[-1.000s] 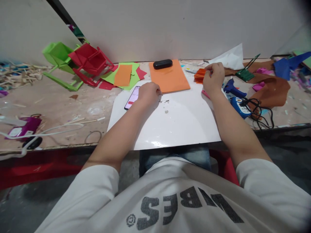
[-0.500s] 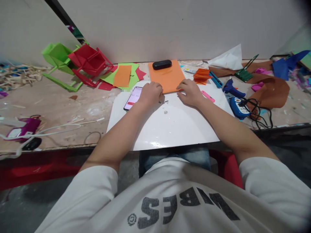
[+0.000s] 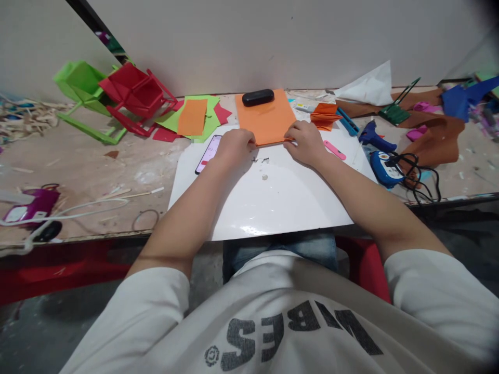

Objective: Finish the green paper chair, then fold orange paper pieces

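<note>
An orange sheet of paper (image 3: 267,122) lies at the far side of a white board (image 3: 268,202), with a thin raised strip along its near edge. My left hand (image 3: 236,147) pinches the left end of that edge. At the right end, the curled fingers of my right hand (image 3: 306,142) grip the same edge. A black oblong case (image 3: 258,97) rests on the sheet's far part. Just left of my left hand is a phone (image 3: 203,162) with a lit screen, partly covered by the hand.
Red (image 3: 136,91) and green folded-paper chairs (image 3: 83,88) stand at the left. Orange folded paper (image 3: 325,117), a pink cutter (image 3: 335,150), a blue glue gun (image 3: 375,136) and a corded blue device (image 3: 385,169) lie right. A purple glue gun (image 3: 33,205) is at far left.
The view has shifted slightly. My fingers have moved a little along the paper's near edge, and more of a raised strip shows there between my hands.
</note>
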